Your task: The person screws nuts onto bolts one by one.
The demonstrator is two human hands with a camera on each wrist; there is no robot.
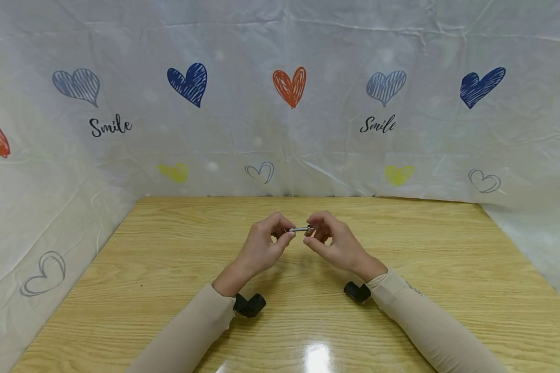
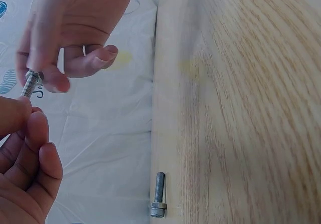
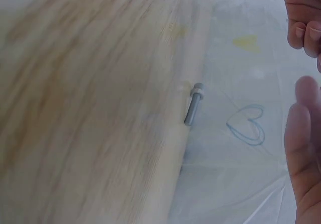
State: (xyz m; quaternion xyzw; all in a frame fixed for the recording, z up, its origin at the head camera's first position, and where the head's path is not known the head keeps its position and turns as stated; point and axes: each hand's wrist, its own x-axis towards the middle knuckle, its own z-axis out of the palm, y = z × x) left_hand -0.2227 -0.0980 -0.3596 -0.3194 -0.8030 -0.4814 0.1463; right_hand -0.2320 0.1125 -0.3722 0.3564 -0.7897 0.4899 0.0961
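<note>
Near the back middle of the table, my left hand [image 1: 263,246] pinches a metal bolt [image 1: 300,229] between thumb and fingers. The bolt lies level in the head view, pointing right. A hex nut [image 1: 310,230] sits at its right end, and my right hand [image 1: 338,246] has its curled index finger and thumb about that nut. In the left wrist view, the threaded shank [image 2: 28,87] shows between the two hands, and fingertips overlap the nut. A second bolt [image 2: 159,189] lies on the table with a nut up by its head; the right wrist view shows it too.
The wood-grain table [image 1: 168,259] reaches back to a pale cloth [image 1: 233,129] printed with hearts and "Smile". More cloth hangs along both sides. Black wrist mounts [image 1: 250,305] stick out by both sleeve cuffs, low over the table.
</note>
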